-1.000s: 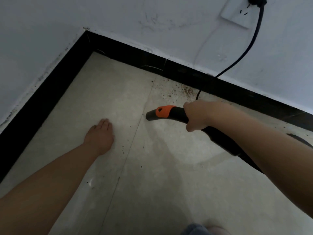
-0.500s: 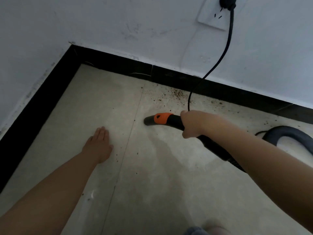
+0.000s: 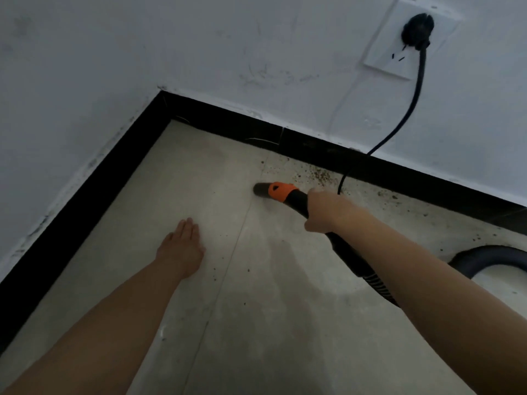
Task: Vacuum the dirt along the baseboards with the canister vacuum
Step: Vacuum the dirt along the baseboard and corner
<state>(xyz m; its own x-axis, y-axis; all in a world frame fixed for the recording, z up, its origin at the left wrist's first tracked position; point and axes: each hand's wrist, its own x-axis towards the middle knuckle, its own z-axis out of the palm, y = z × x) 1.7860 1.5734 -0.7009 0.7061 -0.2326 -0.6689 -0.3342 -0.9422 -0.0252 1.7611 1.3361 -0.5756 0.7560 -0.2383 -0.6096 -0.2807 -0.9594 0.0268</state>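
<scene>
The vacuum nozzle (image 3: 273,191) is being grasped by the right hand (image 3: 323,210), pointing left; the dirt (image 3: 319,175) is lying just beyond it, along the baseboard (image 3: 308,145). The left hand (image 3: 182,246) is being rested flat on the floor (image 3: 256,323).

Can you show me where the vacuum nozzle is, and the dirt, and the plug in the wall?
vacuum nozzle (image 3: 278,191), head view, on its orange collar.
dirt (image 3: 320,175), head view, on the thickest patch of crumbs by the baseboard.
plug (image 3: 417,29), head view, on the black body in the socket.

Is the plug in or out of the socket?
In. The plug sits in the socket, and its cord hangs down the wall.
</scene>
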